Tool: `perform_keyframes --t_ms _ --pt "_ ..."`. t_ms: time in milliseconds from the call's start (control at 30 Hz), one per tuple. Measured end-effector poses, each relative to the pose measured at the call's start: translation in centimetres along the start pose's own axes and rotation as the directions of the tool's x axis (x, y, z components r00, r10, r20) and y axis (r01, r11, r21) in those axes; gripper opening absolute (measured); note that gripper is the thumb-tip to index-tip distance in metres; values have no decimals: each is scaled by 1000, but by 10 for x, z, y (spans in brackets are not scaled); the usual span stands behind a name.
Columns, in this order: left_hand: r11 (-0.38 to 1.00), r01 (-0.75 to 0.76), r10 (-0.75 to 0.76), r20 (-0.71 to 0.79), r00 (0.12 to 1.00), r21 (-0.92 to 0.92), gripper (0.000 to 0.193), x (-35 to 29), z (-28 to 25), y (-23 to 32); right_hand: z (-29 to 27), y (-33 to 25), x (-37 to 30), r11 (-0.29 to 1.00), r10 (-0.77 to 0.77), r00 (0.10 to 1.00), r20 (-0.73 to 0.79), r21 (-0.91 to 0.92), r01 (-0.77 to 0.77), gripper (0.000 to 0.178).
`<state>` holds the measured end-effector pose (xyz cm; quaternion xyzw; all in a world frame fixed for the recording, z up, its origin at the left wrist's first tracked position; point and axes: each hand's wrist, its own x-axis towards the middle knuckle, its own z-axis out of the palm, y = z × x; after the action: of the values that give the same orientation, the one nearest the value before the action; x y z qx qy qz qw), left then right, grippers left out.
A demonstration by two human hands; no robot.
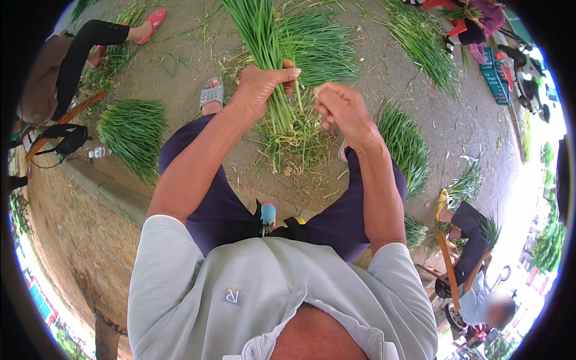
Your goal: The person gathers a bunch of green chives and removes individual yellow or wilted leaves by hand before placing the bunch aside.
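My left hand (261, 84) is wrapped round a bunch of green garlic chives (255, 30), with the leaves pointing away from me and the pale stem ends toward me. To its right is my right hand (345, 108), its fingers curled closed; whether anything thin is pinched in them I cannot make out. A few loose stems stick out of the bunch on the side toward that hand. Beyond my hands lies a spread pile of chives (321, 51). Yellowish stem scraps (294, 147) litter the ground below the bunch, between my feet.
More chive heaps lie at the left (132, 135), by my right leg (405, 147) and at the far right (423, 45). Other people sit nearby on both sides. A green crate (495, 75) stands far right, a plastic bottle (99, 152) near the left kerb (108, 186).
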<state>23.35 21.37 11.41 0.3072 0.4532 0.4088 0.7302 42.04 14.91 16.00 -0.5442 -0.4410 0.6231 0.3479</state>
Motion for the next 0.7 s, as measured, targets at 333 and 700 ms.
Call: perform_keyframes --t_ms 333,700 --pt "998 19 -18 15 1000 -58 26 1 2 0 4 -1 -1 997 34 999 -18 -64 -35 23" --pt "997 46 -37 141 989 -61 30 0 8 3 5 5 4 997 45 997 -57 -57 -48 24"
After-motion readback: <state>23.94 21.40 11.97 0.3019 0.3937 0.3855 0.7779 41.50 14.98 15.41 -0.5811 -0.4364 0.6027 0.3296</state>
